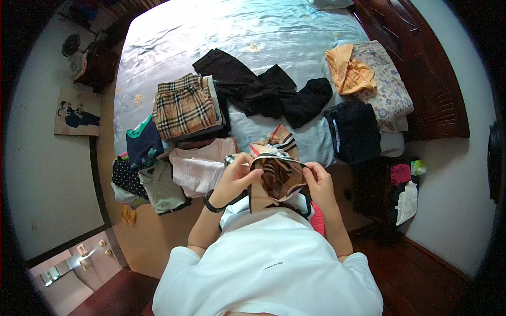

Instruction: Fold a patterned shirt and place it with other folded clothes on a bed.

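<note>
Close in front of my chest is a beige checked fabric piece (276, 166) with black, white and red stripes and a dark trimmed edge. Its opening faces me, and the inside shows in folds. My left hand (236, 179), with a black band on the wrist, grips the left side of the rim, thumb toward the opening. At the right end of the rim, my right hand (321, 182) pinches the trim between thumb and fingers. Part of the fabric's far end rests against the bed edge or hangs just above it; I cannot tell which.
Black trousers (261, 89) lie spread on the bed (178, 39). Folded plaid shorts (185, 106) top a stack at left, near a pink top (201, 166) and other folded clothes. Dark folded clothing (354, 130), an orange garment (350, 71) and floral bedding (385, 79) sit at right.
</note>
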Tool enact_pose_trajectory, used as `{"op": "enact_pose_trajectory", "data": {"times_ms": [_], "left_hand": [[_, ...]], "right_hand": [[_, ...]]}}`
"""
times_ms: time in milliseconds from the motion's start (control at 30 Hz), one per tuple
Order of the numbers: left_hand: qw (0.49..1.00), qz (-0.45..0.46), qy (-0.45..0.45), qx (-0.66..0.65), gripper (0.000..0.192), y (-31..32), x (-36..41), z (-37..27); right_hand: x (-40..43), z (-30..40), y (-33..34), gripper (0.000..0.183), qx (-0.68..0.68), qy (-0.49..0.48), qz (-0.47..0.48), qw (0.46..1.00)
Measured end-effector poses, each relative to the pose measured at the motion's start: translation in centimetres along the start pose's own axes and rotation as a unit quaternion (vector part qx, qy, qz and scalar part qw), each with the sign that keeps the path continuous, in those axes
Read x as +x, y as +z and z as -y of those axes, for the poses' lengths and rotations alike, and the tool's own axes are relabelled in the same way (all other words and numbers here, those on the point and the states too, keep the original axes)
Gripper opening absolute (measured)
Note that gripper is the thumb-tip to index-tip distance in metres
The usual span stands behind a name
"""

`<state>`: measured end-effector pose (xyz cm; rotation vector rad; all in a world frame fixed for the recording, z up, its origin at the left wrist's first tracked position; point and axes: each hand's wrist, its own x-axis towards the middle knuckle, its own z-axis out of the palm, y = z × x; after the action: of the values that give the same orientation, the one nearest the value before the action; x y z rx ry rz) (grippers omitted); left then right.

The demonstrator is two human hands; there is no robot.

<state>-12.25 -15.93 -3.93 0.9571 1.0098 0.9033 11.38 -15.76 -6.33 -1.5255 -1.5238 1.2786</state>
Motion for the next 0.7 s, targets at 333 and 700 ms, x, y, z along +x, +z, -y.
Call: {"op": "enact_pose_trajectory", "data": {"times_ms": [333,700], "left_hand": [[0.997,-0.014,-0.023,-0.074,0.015,-1.9,0.2,2.2],[0.994,-0.071,0.079,-0.031,0.010,-0.4,1.1,2.3]], "right_hand": [[0.0,-0.2,0.1,0.038,0.506,0.203,0.163,0.822],[0.1,-0.3,0.4,0.029,0.193,0.067,0.115,0.972]]}}
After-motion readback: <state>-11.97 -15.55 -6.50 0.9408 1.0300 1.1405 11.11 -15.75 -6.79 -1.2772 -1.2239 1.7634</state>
